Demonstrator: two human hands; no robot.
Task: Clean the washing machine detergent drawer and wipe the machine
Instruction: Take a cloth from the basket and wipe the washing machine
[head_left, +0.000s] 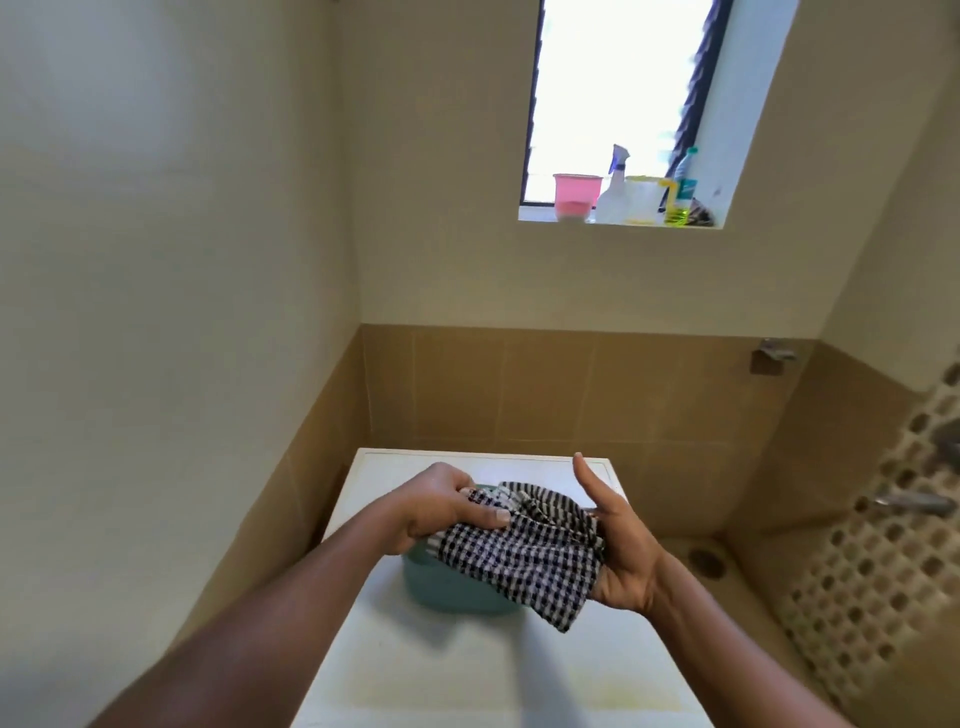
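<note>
Both grips, left hand (441, 506) and right hand (621, 556), clamp the checked cloth (519, 556), half-hiding a teal basin (441, 587).

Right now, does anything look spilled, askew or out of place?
Nothing stands out. The left hand and right hand hold the checked cloth over the teal basin, which sits on the washing machine; no spill shows.

Cream walls (156, 208), tan tiled lower band (545, 384), bright high window (613, 78), bottles (615, 195) on sill, floor drain (706, 564)
</note>
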